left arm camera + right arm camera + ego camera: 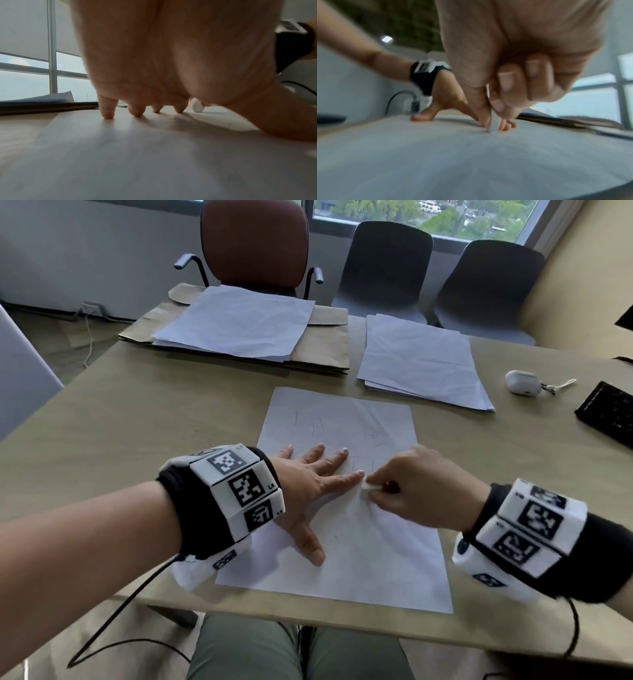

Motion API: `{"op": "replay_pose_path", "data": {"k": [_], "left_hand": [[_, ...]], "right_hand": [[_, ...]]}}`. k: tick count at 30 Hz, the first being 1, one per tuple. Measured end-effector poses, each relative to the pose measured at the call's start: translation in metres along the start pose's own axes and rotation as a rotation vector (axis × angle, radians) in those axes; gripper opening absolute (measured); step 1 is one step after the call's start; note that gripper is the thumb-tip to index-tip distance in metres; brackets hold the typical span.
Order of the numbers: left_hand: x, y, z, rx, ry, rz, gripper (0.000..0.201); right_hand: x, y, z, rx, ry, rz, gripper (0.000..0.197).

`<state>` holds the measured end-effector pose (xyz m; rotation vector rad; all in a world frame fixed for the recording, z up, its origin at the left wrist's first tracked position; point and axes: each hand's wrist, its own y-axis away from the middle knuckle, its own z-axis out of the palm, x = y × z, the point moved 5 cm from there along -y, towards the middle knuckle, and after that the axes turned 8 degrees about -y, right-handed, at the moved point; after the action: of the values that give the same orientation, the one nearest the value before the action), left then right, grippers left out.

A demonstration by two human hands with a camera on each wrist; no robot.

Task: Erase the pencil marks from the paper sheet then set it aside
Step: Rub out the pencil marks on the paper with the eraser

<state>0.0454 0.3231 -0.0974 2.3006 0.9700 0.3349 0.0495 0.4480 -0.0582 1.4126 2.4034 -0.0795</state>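
Observation:
A white paper sheet (346, 559) with faint pencil squares and lines on its upper half lies at the table's near edge. My left hand (310, 484) lies flat on its left part, fingers spread and straight, pressing it down; the fingertips (108, 115) touch the paper (137, 155). My right hand (411, 491) pinches a small white eraser (366, 487) between thumb and fingers, its tip on the sheet just right of my left index finger. In the right wrist view the eraser (494, 123) stands on the paper (471, 162).
Two stacks of white sheets lie further back: one (236, 323) on brown envelopes (325, 347), one (421, 361) at the right. A white earbud case (522, 383) and a black keyboard (608, 412) sit at the right. Chairs (255, 244) stand behind the table (137, 422).

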Motion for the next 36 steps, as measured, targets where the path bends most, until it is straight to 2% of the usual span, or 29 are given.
{"op": "replay_pose_path", "data": {"k": [3, 5, 7, 9, 11, 14, 16, 18, 20, 22, 25, 27, 30, 32, 34, 36], "left_hand": [[-0.001, -0.001, 0.001, -0.007, 0.007, -0.007, 0.122], [-0.001, -0.002, 0.002, -0.012, 0.005, -0.011, 0.123], [0.0, -0.001, 0.001, -0.011, 0.001, -0.009, 0.122], [0.0, 0.0, 0.0, -0.012, 0.001, -0.008, 0.121], [0.0, 0.0, 0.0, -0.014, 0.006, -0.009, 0.12], [0.0, 0.0, 0.001, -0.014, 0.011, -0.015, 0.122], [0.0, -0.001, 0.001, -0.017, 0.005, -0.016, 0.122], [0.001, 0.0, 0.001, -0.018, -0.001, -0.016, 0.122], [0.001, 0.001, 0.0, -0.014, -0.005, -0.016, 0.121], [0.002, 0.0, 0.0, -0.01, -0.003, -0.012, 0.121], [0.001, 0.0, 0.001, -0.014, 0.006, -0.019, 0.122], [0.0, 0.0, 0.001, -0.012, 0.009, -0.02, 0.122], [-0.001, -0.001, 0.001, -0.009, 0.011, -0.015, 0.122], [0.0, 0.0, 0.001, -0.009, 0.01, -0.019, 0.122], [-0.001, 0.0, 0.001, -0.012, 0.009, -0.025, 0.122], [0.0, 0.0, 0.001, -0.014, 0.005, -0.026, 0.122]], "right_hand": [[-0.025, 0.017, 0.015, -0.092, -0.037, -0.181, 0.031], [-0.034, 0.024, 0.022, -0.184, -0.066, -0.223, 0.034], [-0.021, 0.015, 0.016, -0.139, -0.019, -0.164, 0.03], [-0.005, 0.005, 0.004, -0.025, 0.002, -0.062, 0.026], [-0.002, 0.005, 0.002, 0.017, -0.01, -0.049, 0.026], [-0.026, 0.021, 0.017, -0.107, -0.038, -0.185, 0.03], [-0.032, 0.027, 0.022, -0.182, -0.061, -0.214, 0.034], [-0.021, 0.017, 0.016, -0.129, -0.034, -0.152, 0.032], [-0.005, 0.005, 0.003, -0.006, -0.042, -0.053, 0.025], [-0.002, 0.003, 0.001, 0.033, -0.063, -0.027, 0.023], [-0.023, 0.015, 0.014, -0.08, -0.085, -0.151, 0.031], [-0.026, 0.015, 0.015, -0.14, -0.098, -0.153, 0.035], [-0.006, -0.002, 0.004, -0.036, -0.083, -0.028, 0.023], [-0.006, -0.003, 0.003, 0.02, -0.081, -0.022, 0.024], [-0.018, 0.004, 0.01, -0.018, -0.106, -0.096, 0.026], [-0.021, 0.009, 0.013, -0.095, -0.164, -0.104, 0.027]]}}
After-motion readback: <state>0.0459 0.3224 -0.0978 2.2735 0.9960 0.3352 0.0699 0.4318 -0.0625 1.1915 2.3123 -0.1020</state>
